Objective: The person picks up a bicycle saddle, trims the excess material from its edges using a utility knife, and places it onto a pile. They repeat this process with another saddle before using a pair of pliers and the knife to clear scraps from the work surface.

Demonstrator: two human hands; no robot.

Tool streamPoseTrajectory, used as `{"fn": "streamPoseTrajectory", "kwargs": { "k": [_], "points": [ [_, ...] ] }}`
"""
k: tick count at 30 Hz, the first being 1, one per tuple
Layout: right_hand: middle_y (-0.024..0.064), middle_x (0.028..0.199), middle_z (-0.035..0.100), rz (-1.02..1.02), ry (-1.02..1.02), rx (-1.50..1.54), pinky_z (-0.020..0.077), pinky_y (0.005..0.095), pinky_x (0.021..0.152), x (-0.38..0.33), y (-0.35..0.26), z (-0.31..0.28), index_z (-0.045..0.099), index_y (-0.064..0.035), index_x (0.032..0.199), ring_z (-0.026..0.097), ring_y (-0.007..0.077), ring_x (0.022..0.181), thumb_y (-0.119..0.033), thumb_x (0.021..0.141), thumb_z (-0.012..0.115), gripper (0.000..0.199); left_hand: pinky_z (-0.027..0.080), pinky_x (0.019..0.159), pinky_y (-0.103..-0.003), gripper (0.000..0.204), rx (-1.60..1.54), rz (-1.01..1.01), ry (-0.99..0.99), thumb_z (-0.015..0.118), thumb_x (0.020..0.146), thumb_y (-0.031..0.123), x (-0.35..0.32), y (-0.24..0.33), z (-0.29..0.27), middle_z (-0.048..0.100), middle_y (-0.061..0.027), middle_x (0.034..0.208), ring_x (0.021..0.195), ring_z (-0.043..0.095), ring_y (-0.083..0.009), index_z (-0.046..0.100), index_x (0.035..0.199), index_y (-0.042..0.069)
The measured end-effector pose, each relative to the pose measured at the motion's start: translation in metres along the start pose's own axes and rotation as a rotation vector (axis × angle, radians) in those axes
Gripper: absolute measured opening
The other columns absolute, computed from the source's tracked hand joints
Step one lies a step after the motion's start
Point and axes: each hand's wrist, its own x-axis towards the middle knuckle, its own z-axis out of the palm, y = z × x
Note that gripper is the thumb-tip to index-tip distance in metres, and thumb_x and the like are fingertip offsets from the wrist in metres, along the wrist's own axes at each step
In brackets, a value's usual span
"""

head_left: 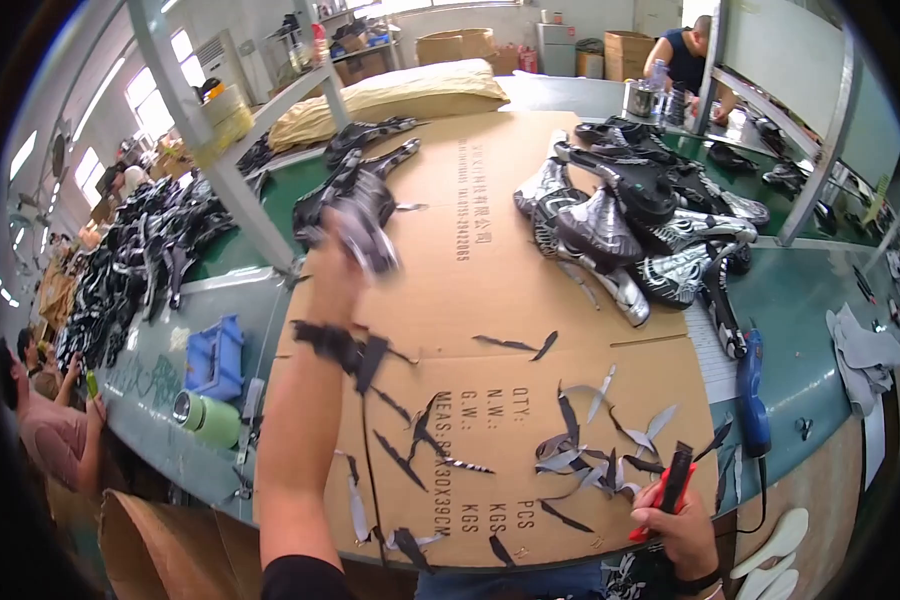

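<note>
I am viewing the workstation through the head camera. My left hand point(335, 262) is raised over the flattened cardboard sheet point(490, 290) that is covering the green surface point(810, 300). This hand is clenched on a black-and-silver patterned shoe upper piece point(365, 225), which is blurring in the picture and is hanging above the upper left part of the cardboard. A dark strap with loose strips point(345, 348) is sitting around the left wrist.

My right hand point(682, 525) is resting at the near edge of the cardboard, lower right. It is gripping a pair of red-handled trimming scissors point(670, 485), whose dark blades are pointing up and away from me.

Cut-off scraps point(590, 450), black and silver slivers, are lying scattered over the near half of the cardboard, thickest just left of the scissors. A pile of matching shoe uppers point(640, 225) is sitting at the far right part of the cardboard, well apart from both hands. A second, smaller group of uppers point(365, 150) is lying at the far left corner.

A blue-handled tool point(752, 385) is lying on the surface just right of the cardboard. A green cylindrical bottle point(208, 418) and a blue plastic bin point(217, 355) are standing on the left side of the surface. Another person point(55, 425) is sitting at the lower left edge.
</note>
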Motion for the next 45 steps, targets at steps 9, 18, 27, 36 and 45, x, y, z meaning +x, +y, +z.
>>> {"fn": "streamPoseTrajectory", "kwargs": {
  "k": [9,18,27,36,45],
  "points": [
    [0.0068,0.072,0.057,0.164,0.038,0.2,0.055,0.0333,0.056,0.016,0.02,0.023,0.042,-0.0035,0.11,0.062,0.0185,0.057,-0.005,0.085,0.066,0.035,0.056,0.072,-0.034,0.043,0.615,-0.696,-0.361,0.063,0.09,0.04,-0.042,-0.151,0.147,0.064,-0.0112,0.097,0.085,0.066,-0.0226,0.06,0.107,0.001],
    [0.006,0.072,0.055,0.055,0.094,0.036,0.0502,0.0257,0.049,0.015,0.033,0.031,0.043,-0.0021,0.108,0.059,0.0137,0.052,-0.006,0.086,0.067,0.033,0.051,0.072,-0.029,0.041,0.43,-0.187,-0.054,0.066,0.075,0.009,-0.085,-0.165,0.231,0.062,-0.0124,0.101,0.081,0.061,-0.0171,0.056,0.112,-0.005],
    [0.0061,0.088,0.056,-0.11,-0.076,0.046,0.0518,0.0254,0.051,0.007,0.041,0.038,0.037,-0.0027,0.116,0.061,0.0119,0.062,-0.01,0.092,0.062,0.035,0.043,0.074,-0.035,0.047,1.705,0.812,-0.197,0.068,0.07,-0.003,-0.308,0.035,0.111,0.049,-0.0113,0.091,0.083,0.05,-0.0281,0.064,0.116,-0.001],
    [0.0064,0.09,0.062,-0.148,-0.041,-0.212,0.0486,0.0247,0.059,0.0,0.045,0.067,0.051,-0.0034,0.125,0.061,0.0083,0.074,-0.016,0.09,0.065,0.039,0.051,0.077,-0.036,0.048,1.23,0.017,-0.603,0.073,0.075,0.003,-0.443,-0.017,0.109,0.056,-0.0175,0.106,0.094,0.059,-0.0332,0.057,0.12,-0.003],
    [0.0129,0.095,0.067,-0.717,-0.077,-0.898,0.0517,0.0371,0.059,-0.007,0.018,0.013,0.054,-0.0123,0.131,0.065,0.0268,0.072,-0.015,0.083,0.071,0.052,0.032,0.099,-0.041,0.083,1.428,0.082,-0.924,0.081,0.064,0.047,-0.348,-0.005,0.091,0.053,-0.0144,0.119,0.113,0.049,-0.0292,0.05,0.126,0.002]
  ]
}}
